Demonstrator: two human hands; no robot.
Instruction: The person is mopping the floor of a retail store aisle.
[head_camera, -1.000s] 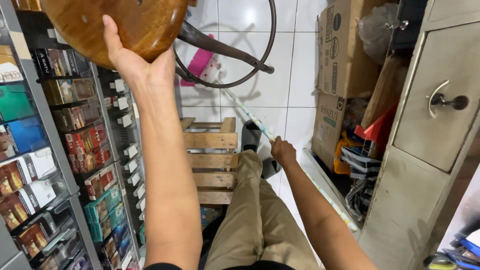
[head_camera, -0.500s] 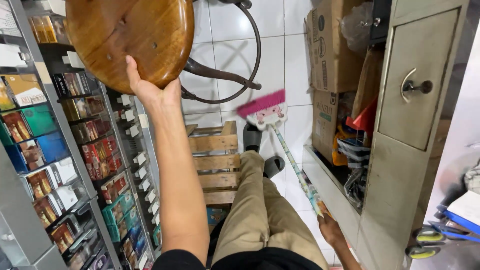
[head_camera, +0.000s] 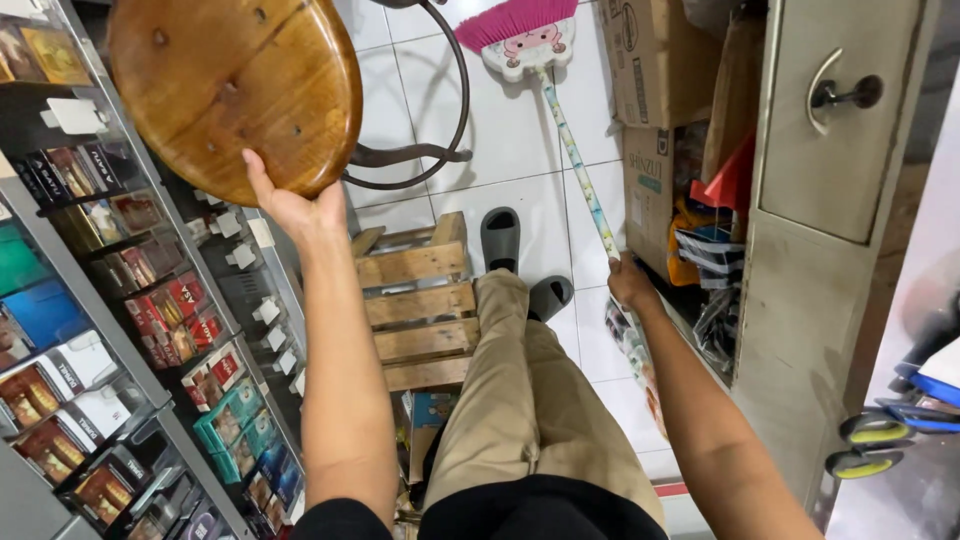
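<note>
I see my left hand (head_camera: 285, 205) raised with fingers curled around the lower edge of a round, glossy brown wooden stool seat (head_camera: 235, 90), which it holds tilted up in the air; the stool's dark curved metal ring frame (head_camera: 440, 120) hangs behind the seat, above the small slatted wooden pallet (head_camera: 415, 300) on the white tiled floor (head_camera: 500, 130). My right hand (head_camera: 630, 282) is closed around the thin patterned handle of a broom with pink bristles (head_camera: 525, 30), just right of the pallet, and the broom head rests on the tiles well beyond it. Left of the pallet stands a metal rack of small coloured packets (head_camera: 120, 330); right of it, past the broom, sit cardboard boxes (head_camera: 650, 90) and a grey metal cabinet (head_camera: 830, 200)
</note>
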